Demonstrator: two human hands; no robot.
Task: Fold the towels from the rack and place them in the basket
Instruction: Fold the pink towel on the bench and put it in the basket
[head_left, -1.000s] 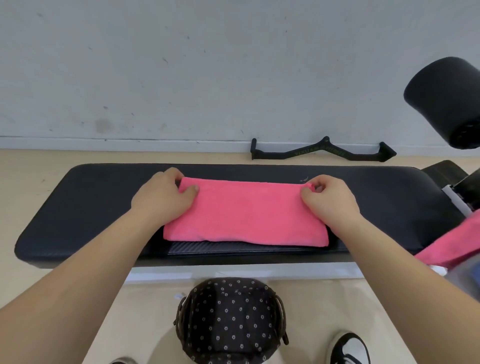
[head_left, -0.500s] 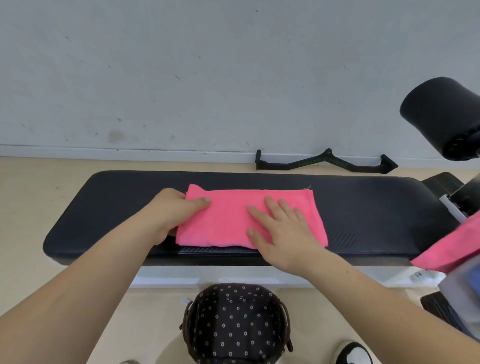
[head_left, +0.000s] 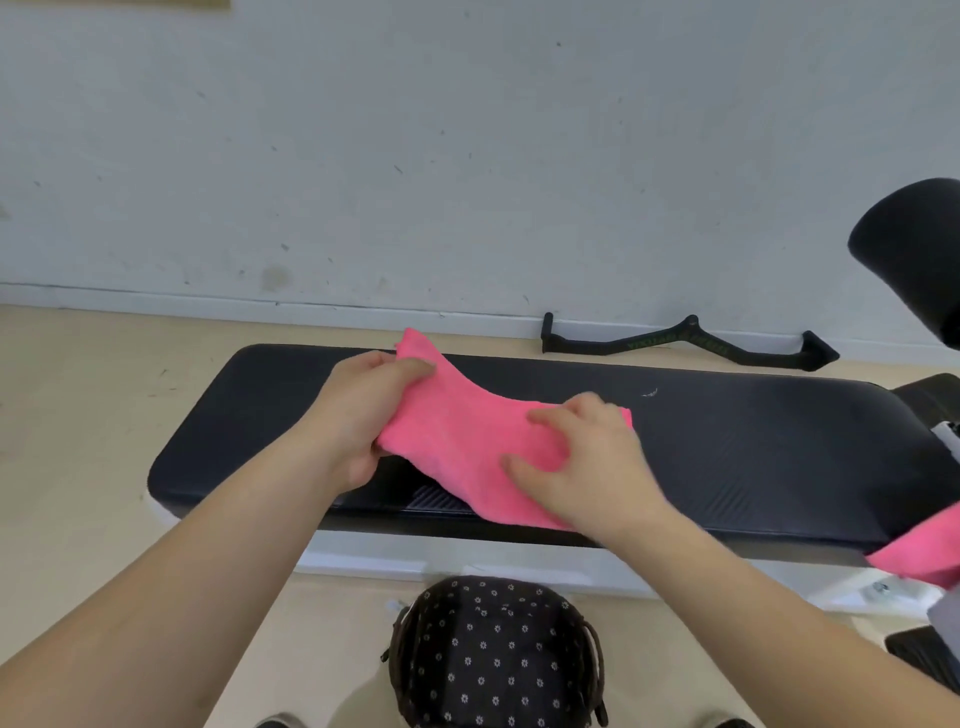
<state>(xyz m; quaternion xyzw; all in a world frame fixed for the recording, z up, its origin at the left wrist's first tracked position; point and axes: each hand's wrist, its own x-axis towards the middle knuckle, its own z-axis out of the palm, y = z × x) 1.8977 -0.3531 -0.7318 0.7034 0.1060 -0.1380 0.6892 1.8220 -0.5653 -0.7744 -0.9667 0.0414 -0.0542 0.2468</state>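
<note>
A folded pink towel lies across the black padded bench. My left hand grips the towel's left end and holds it lifted off the pad. On the towel's right half rests my right hand, fingers bent and spread, pressing the cloth down. The dark basket with a flower-print lining stands on the floor just in front of the bench, below my arms. A second pink towel hangs at the right edge.
A black cable handle lies on the floor against the white wall behind the bench. A black foam roller pad juts in at the upper right. Beige floor spreads to the left of the bench.
My left hand has lifted the towel's left end up and toward the right. My right hand has shifted slightly right on the towel and its fingers have curled more.
</note>
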